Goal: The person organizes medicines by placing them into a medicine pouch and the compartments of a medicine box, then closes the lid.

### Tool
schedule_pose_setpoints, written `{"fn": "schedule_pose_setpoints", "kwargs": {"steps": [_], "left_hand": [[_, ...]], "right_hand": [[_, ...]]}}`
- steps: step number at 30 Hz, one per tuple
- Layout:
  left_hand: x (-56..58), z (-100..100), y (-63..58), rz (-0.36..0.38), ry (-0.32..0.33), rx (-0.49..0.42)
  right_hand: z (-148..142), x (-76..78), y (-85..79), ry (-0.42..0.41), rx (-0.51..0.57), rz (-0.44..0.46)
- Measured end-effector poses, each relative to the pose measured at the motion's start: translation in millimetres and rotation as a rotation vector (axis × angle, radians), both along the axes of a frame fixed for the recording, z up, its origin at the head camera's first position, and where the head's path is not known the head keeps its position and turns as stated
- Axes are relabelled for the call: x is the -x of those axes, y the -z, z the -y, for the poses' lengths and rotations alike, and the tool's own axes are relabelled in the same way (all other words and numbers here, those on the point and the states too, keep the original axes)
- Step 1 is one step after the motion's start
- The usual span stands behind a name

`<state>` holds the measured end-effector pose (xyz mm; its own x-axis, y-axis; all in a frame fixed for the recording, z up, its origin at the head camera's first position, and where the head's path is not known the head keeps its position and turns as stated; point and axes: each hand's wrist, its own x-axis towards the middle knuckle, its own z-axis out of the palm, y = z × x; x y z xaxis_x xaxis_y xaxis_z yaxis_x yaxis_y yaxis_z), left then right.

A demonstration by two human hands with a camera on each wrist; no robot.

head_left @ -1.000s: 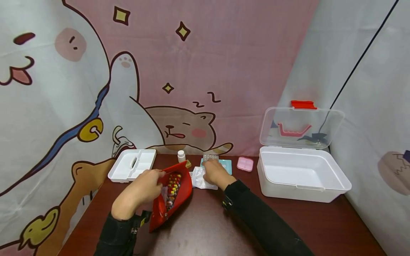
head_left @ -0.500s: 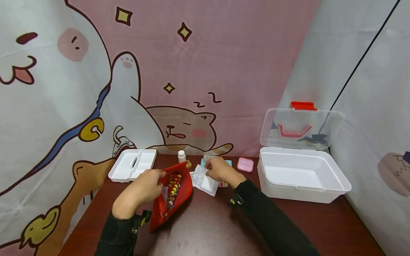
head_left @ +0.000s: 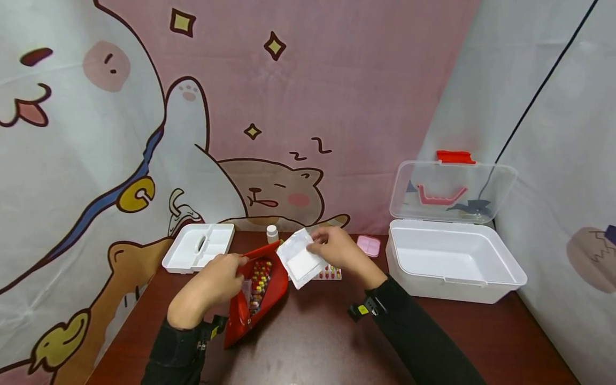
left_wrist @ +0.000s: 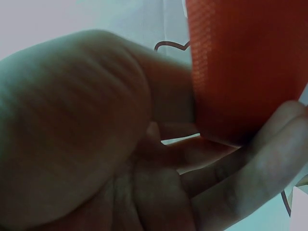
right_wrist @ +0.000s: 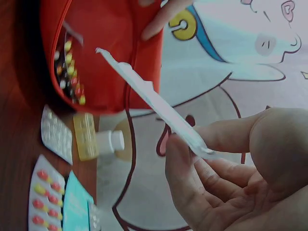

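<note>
- All clock directions take twelve as the far side of the table in the head view, except in the item about the right wrist view.
- The left hand (head_left: 214,286) holds the red, smooth-looking pouch (head_left: 275,293) by its upper edge. The red material lies between the thumb and the fingers, as the left wrist view shows.
- The pouch stands tilted with its mouth gaping, and inside it one sees packs of multicoloured capsules (head_left: 260,280).
- The right hand (head_left: 339,250) pinches, between thumb and fingers, one edge of a thin, square, white packet (head_left: 302,261). This packet is raised above the table (head_left: 327,342), at about two o'clock from the pouch; whether the two touch, I cannot tell.
- At four o'clock from the packet, partly covered by it, lies a blister strip with red and yellow capsules (head_left: 332,273).
- At three o'clock from the packet are a pink, four-part pill case (head_left: 368,246) and, farther, a white plastic box (head_left: 447,287) with a raised transparent lid and a red latch (head_left: 454,156).
- At ten o'clock from the pouch lies a white plastic tray with compartments (head_left: 192,247); between twelve and one stands a small white bottle (head_left: 272,234).
- In the right wrist view, a teal packet (right_wrist: 74,202) lies at eight o'clock from the pinching fingers, and a silvery blister pack (right_wrist: 56,134) at nine.
</note>
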<state>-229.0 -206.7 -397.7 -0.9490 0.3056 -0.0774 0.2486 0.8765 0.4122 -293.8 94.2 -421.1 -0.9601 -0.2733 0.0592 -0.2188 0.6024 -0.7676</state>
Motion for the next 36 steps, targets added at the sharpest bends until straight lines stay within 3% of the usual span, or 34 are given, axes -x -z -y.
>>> {"fn": "schedule_pose_setpoints", "kwargs": {"steps": [8, 12, 23, 30, 36], "left_hand": [[0.5, -0.4, 0.0, -0.001, 0.011, -0.002], [0.3, -0.8, -0.5, -0.004, 0.018, 0.005], [-0.1, -1.1, -0.4, -0.021, 0.027, -0.006], [-0.2, -1.8, -2.5, -0.031, 0.025, 0.002], [0.2, 0.0, -1.4, -0.027, 0.022, 0.012]], "right_hand": [[23.3, -15.6, 9.4, -0.091, 0.236, 0.28], [41.7, -19.3, 20.8, -0.12, 0.304, 0.356], [77.4, -21.4, 35.1, 0.022, 0.306, 0.326], [83.2, -18.7, 34.8, 0.082, 0.216, 0.266], [83.4, -15.5, 38.0, 0.096, 0.198, 0.275]]}}
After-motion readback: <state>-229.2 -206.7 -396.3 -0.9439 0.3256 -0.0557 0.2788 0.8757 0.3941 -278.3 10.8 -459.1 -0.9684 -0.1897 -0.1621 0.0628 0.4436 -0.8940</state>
